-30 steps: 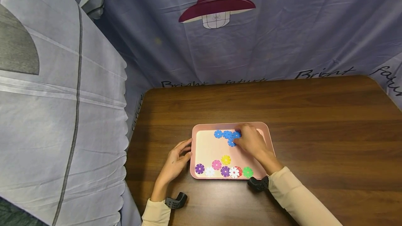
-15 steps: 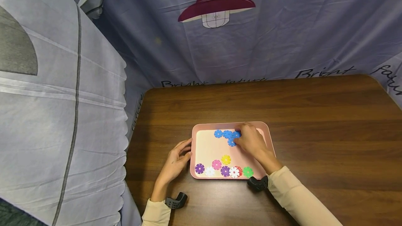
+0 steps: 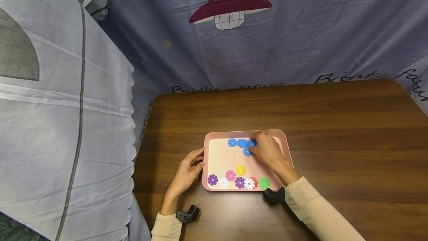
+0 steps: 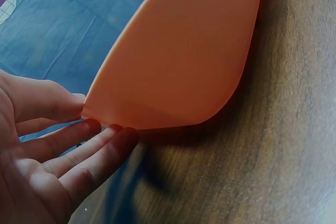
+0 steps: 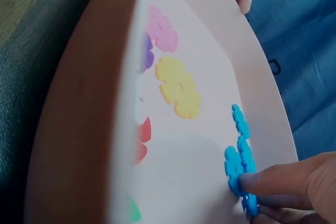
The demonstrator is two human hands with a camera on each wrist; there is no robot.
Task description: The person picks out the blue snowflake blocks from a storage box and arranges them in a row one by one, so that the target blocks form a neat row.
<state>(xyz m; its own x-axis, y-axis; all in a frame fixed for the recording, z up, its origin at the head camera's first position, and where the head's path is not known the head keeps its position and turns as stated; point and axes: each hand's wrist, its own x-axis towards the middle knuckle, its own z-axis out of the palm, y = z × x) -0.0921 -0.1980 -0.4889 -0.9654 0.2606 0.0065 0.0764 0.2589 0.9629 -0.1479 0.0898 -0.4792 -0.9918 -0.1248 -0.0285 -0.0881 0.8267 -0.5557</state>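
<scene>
In the head view my right hand (image 3: 267, 150) reaches into the pink tray (image 3: 289, 153) and pinches a blue snowflake building disc (image 3: 251, 143) at the far side. The right wrist view shows the thumb (image 5: 278, 178) on a blue disc (image 5: 231, 167), the other fingers partly hidden behind. More blue discs, among them a left one (image 3: 232, 143) and a lower one (image 3: 246, 152), sit joined or overlapping beside it. My left hand (image 3: 187, 172) rests against the tray's left edge, fingers extended; in the left wrist view its fingertips (image 4: 126, 136) touch the tray's outer wall (image 4: 173, 61).
Along the tray's near side lie loose discs: purple (image 3: 212, 180), white (image 3: 223, 183), pink (image 3: 230, 176), yellow (image 3: 240, 170), green (image 3: 263, 183), and a white one (image 3: 249, 183) overlapping a red one (image 3: 255, 182). The brown wooden table (image 3: 334, 140) meets a printed curtain (image 3: 301, 40).
Both hands and the discs stay almost in place; only a very slight shift of the head view shows.
</scene>
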